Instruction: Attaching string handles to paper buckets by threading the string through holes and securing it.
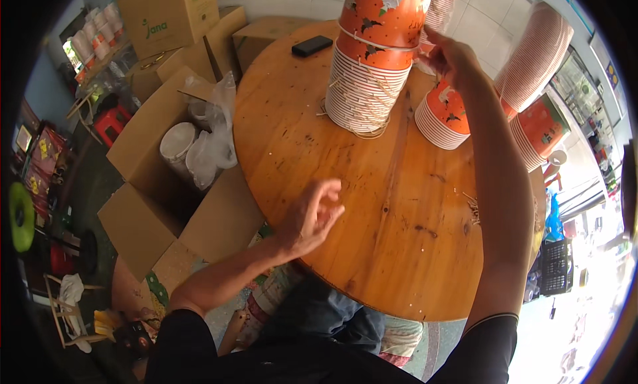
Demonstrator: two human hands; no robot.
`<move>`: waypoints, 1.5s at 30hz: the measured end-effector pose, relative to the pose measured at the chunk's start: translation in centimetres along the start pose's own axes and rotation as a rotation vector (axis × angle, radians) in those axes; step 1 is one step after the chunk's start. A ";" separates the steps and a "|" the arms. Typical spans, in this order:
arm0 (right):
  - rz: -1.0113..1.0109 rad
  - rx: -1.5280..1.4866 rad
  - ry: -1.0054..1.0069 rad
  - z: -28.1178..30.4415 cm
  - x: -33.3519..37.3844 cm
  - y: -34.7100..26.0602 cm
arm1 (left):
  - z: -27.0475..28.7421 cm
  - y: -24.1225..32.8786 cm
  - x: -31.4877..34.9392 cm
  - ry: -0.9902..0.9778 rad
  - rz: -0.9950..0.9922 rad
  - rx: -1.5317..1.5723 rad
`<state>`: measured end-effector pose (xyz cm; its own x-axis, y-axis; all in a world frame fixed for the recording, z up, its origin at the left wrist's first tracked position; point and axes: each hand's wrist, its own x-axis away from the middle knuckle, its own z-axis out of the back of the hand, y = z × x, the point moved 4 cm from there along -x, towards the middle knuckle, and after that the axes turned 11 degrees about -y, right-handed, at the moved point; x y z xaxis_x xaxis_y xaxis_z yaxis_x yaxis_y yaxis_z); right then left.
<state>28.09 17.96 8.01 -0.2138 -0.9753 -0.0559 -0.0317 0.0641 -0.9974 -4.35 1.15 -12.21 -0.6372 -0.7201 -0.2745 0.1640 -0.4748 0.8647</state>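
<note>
A tall stack of upside-down orange paper buckets (pixel 367 92) with white rims and twisted cord handles stands at the table's far side. On top is another orange paper bucket (pixel 380 22) with dark bat shapes, its rim a little above the rims below. My right hand (pixel 453 60) reaches across to its right side, fingers closed at the rim; the stack hides part of the grip. My left hand (pixel 311 214) hovers over the near left table edge, empty, fingers bent but apart. Right of the tall stack sits a shorter stack of orange buckets (pixel 444 117).
The round wooden table (pixel 359 238) carries a black phone-like box (pixel 312 46) and a small pile of cords (pixel 473 210). More bucket stacks (pixel 537 52) stand at the right. An open carton (pixel 143 214) with white buckets and plastic wrap abuts the table's left side.
</note>
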 end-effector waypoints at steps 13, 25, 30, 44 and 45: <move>0.796 1.293 0.471 2.5 8.2 0.6 | 13.1 16.4 -27.2 0.624 -0.883 -1.063; 0.616 1.595 0.365 11.3 8.4 3.2 | 9.7 12.9 -25.8 0.441 -0.820 -0.943; 0.290 1.432 0.311 12.6 7.4 1.4 | -2.5 10.3 -19.9 0.116 -0.699 -0.654; 0.309 1.320 0.293 7.3 9.0 2.0 | -12.3 2.7 -18.4 0.019 -0.731 -0.637; 0.321 1.298 0.293 7.0 9.2 2.1 | -12.4 2.6 -18.4 0.025 -0.728 -0.664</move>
<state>32.93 7.68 5.07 -0.2404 -0.8645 -0.4413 0.9530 -0.1239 -0.2765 17.09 6.85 -10.12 -0.7353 -0.1460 -0.6618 0.1324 -0.9887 0.0710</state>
